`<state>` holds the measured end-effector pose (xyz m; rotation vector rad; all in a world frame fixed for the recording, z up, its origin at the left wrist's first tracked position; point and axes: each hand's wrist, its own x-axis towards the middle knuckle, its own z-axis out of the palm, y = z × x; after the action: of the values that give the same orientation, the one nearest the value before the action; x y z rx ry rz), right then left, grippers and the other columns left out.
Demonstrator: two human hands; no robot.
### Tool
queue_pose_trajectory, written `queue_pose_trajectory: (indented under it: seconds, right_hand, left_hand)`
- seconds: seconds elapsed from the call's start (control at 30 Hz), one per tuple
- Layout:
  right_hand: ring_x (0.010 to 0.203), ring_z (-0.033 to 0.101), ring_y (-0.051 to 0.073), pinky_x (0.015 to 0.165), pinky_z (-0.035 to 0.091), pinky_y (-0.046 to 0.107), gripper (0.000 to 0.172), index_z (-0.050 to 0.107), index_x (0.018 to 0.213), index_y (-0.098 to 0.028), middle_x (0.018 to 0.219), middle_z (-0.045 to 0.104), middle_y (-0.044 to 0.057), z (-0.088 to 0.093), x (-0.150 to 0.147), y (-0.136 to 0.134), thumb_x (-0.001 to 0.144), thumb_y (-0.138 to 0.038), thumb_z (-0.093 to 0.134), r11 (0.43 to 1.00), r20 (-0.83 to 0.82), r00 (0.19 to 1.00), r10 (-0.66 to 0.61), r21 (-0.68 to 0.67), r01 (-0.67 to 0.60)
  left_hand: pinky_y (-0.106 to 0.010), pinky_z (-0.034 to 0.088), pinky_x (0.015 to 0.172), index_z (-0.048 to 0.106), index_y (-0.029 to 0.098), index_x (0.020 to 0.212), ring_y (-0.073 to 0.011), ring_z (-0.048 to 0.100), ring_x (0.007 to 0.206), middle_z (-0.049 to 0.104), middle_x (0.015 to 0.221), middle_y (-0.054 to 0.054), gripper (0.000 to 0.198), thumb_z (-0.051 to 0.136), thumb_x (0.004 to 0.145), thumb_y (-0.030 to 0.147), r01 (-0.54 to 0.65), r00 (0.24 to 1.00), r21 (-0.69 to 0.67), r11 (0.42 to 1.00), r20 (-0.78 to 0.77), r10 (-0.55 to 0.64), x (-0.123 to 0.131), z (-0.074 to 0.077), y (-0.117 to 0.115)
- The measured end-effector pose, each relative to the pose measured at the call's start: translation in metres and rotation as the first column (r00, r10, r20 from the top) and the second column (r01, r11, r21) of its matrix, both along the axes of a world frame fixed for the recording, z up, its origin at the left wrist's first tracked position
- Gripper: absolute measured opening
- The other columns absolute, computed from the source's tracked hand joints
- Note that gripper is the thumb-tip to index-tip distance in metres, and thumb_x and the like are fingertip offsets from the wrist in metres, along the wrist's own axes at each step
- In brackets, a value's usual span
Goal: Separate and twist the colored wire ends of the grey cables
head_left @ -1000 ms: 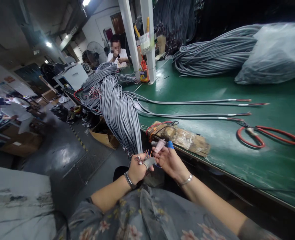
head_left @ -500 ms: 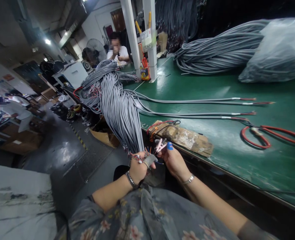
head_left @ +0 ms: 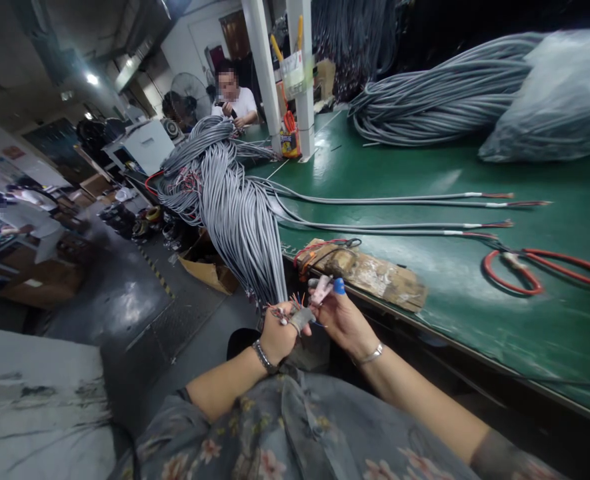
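My left hand (head_left: 279,333) is closed round the end of a grey cable bundle (head_left: 245,207), with thin coloured wires (head_left: 297,301) fanning out above the fingers. A grey wrapping (head_left: 301,321) shows at its thumb. Close beside it on the right, my right hand (head_left: 347,323) is bent in a pinch near the wire tips. Blue tape (head_left: 339,287) covers its thumb tip. A small pale pink piece (head_left: 322,291) shows at its fingers; I cannot tell whether it is a held tool or a wrapping.
On the green bench (head_left: 425,180) lie cables with stripped ends (head_left: 495,195), a worn wooden block (head_left: 379,273), red-handled scissors (head_left: 512,270) and a coil of grey cable (head_left: 439,93) partly in a plastic bag (head_left: 555,100). A co-worker (head_left: 235,100) sits beyond the white posts (head_left: 299,80).
The pale pink piece at my right fingers has turned and looks narrower, no longer forked. My left hand keeps its hold. The co-worker's hands have lowered from the face.
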<state>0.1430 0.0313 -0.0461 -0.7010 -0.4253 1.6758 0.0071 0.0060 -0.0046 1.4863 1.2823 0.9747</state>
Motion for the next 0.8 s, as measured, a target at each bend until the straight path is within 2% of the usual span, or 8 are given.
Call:
queue_pose_trajectory:
  seconds: [0.13, 0.23, 0.33, 0.47, 0.6, 0.67, 0.8]
  right_hand:
    - [0.064, 0.06, 0.017, 0.061, 0.052, 0.031, 0.049, 0.07, 0.077, -0.025, 0.077, 0.07, 0.003, -0.001, 0.003, -0.002, 0.068, -0.073, 0.065, 0.997, 0.002, 0.997, 0.075, 0.017, -0.075]
    - [0.062, 0.059, 0.015, 0.059, 0.051, 0.029, 0.04, 0.07, 0.077, -0.025, 0.076, 0.07, 0.002, 0.002, 0.005, -0.004, 0.068, -0.065, 0.072, 0.996, 0.011, 0.997, 0.08, 0.03, -0.081]
    - [0.059, 0.054, 0.012, 0.056, 0.049, 0.025, 0.034, 0.071, 0.076, -0.023, 0.07, 0.066, -0.001, 0.006, 0.005, -0.005, 0.063, -0.054, 0.081, 0.999, 0.008, 1.0, 0.026, 0.029, -0.027]
    - [0.055, 0.051, 0.01, 0.05, 0.047, 0.023, 0.04, 0.07, 0.074, -0.021, 0.064, 0.062, -0.002, 0.009, 0.004, -0.004, 0.061, -0.056, 0.082, 1.0, -0.005, 1.0, 0.015, 0.012, -0.015]
    - [0.052, 0.049, 0.01, 0.046, 0.045, 0.022, 0.04, 0.067, 0.065, -0.021, 0.059, 0.059, -0.003, 0.012, 0.006, -0.003, 0.055, -0.054, 0.086, 0.998, 0.025, 1.0, 0.015, -0.055, -0.013]
    - [0.051, 0.049, 0.01, 0.046, 0.045, 0.022, 0.04, 0.066, 0.061, -0.02, 0.057, 0.058, -0.003, 0.014, 0.008, -0.003, 0.052, -0.053, 0.088, 0.998, 0.047, 0.999, 0.007, -0.065, -0.004]
    - [0.057, 0.055, 0.012, 0.051, 0.049, 0.023, 0.039, 0.071, 0.066, -0.02, 0.062, 0.064, -0.001, 0.017, 0.01, -0.004, 0.049, -0.051, 0.089, 0.999, 0.036, 0.999, 0.001, -0.051, 0.001]
  left_hand:
    - [-0.025, 0.043, 0.053, 0.061, 0.017, 0.054, -0.0123, 0.052, 0.047, 0.06, 0.048, -0.003, 0.043, 0.062, 0.076, 0.053, -0.003, 1.0, -0.002, 1.0, 0.01, 0.003, -0.004, 0.006, -0.005]
    - [-0.025, 0.045, 0.054, 0.06, 0.017, 0.054, -0.0126, 0.055, 0.048, 0.062, 0.05, -0.003, 0.043, 0.064, 0.077, 0.053, -0.047, 0.998, 0.048, 0.998, 0.037, 0.045, -0.006, 0.008, -0.008]
    - [-0.025, 0.046, 0.051, 0.06, 0.018, 0.057, -0.0122, 0.055, 0.047, 0.061, 0.049, -0.002, 0.042, 0.065, 0.074, 0.056, -0.112, 0.99, 0.056, 0.992, 0.09, 0.107, -0.003, 0.008, -0.008]
    - [-0.023, 0.045, 0.046, 0.06, 0.017, 0.061, -0.0115, 0.055, 0.043, 0.061, 0.049, -0.001, 0.042, 0.068, 0.07, 0.058, -0.141, 0.983, 0.021, 0.99, 0.118, 0.138, 0.004, 0.005, -0.004]
    - [-0.023, 0.046, 0.046, 0.06, 0.017, 0.061, -0.0114, 0.056, 0.044, 0.062, 0.051, -0.002, 0.04, 0.067, 0.072, 0.055, -0.123, 0.987, 0.034, 0.992, 0.105, 0.119, 0.007, 0.001, -0.002]
    - [-0.023, 0.046, 0.046, 0.059, 0.017, 0.06, -0.0114, 0.056, 0.044, 0.061, 0.05, -0.002, 0.04, 0.067, 0.074, 0.054, -0.119, 0.988, 0.037, 0.992, 0.101, 0.115, 0.007, -0.002, -0.001]
    - [-0.022, 0.046, 0.046, 0.06, 0.017, 0.061, -0.011, 0.056, 0.045, 0.061, 0.05, -0.001, 0.039, 0.067, 0.074, 0.053, -0.118, 0.989, 0.032, 0.993, 0.096, 0.114, 0.006, -0.008, 0.0]
